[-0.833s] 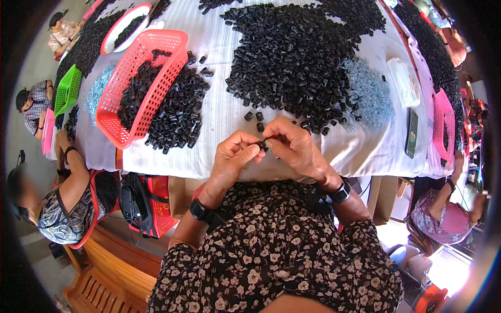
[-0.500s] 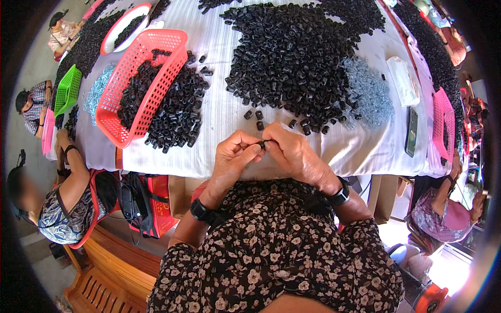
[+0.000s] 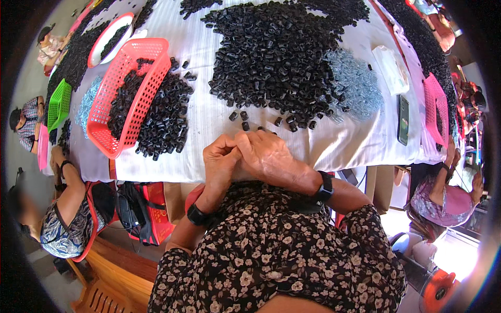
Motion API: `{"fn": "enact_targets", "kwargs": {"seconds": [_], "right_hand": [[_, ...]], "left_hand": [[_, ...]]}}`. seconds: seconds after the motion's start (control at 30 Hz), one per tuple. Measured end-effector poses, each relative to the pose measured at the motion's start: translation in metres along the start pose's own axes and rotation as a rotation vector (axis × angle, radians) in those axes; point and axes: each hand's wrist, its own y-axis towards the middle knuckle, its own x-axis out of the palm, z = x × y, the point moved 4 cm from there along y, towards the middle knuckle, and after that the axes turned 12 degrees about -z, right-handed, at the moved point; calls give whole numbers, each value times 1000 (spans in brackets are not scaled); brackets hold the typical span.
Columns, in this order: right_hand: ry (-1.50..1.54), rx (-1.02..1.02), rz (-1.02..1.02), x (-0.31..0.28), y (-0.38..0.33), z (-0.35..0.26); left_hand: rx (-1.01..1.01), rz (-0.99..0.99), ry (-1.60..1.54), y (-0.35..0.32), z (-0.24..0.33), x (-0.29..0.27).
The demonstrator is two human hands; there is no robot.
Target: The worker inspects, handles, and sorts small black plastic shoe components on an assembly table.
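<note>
Hands rolling inward now: the bare right hand (image 3: 269, 158) with a dark watch (image 3: 324, 189) has turned over, back uppermost, and slid left across the tips of the bare left hand (image 3: 220, 157)! A moment ago a small black moulded piece peeked out between the two pinches; it's gone from sight, tucked, I'd judge, behind those overlapping fingers, just off the white cloth-covered table's (image 3: 201, 138) near edge. Both hands are narrow, fingers curled in and touching each other, but what either one holds right now I cannot tell. That reads as a tighter, two-handed working of one piece, with nothing set down yet as far as can be seen.

And the whole view has swung! The big heap of small black plastic pieces (image 3: 266, 60) sits further left, and so does the coral-red perforated plastic basket (image 3: 103, 138), a bit lower too; head movement, most likely, not sliding goods. The mound of clear bluish small parts (image 3: 355, 83) keeps its place against the heap's right side, and the few stray black pieces (image 3: 245, 125) lie just beyond the knuckles, untouched
</note>
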Motion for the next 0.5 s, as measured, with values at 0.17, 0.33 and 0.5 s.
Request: {"fn": "enact_targets", "kwargs": {"seconds": [0.17,0.33,0.5], "right_hand": [[-18,57,2,7,1,1],[8,50,30,12,7,1],[24,42,22,12,8,2]], "left_hand": [[74,55,12,0,-9,-3],[85,110,49,0,-5,1],[87,105,80,1,-8,-1]]}}
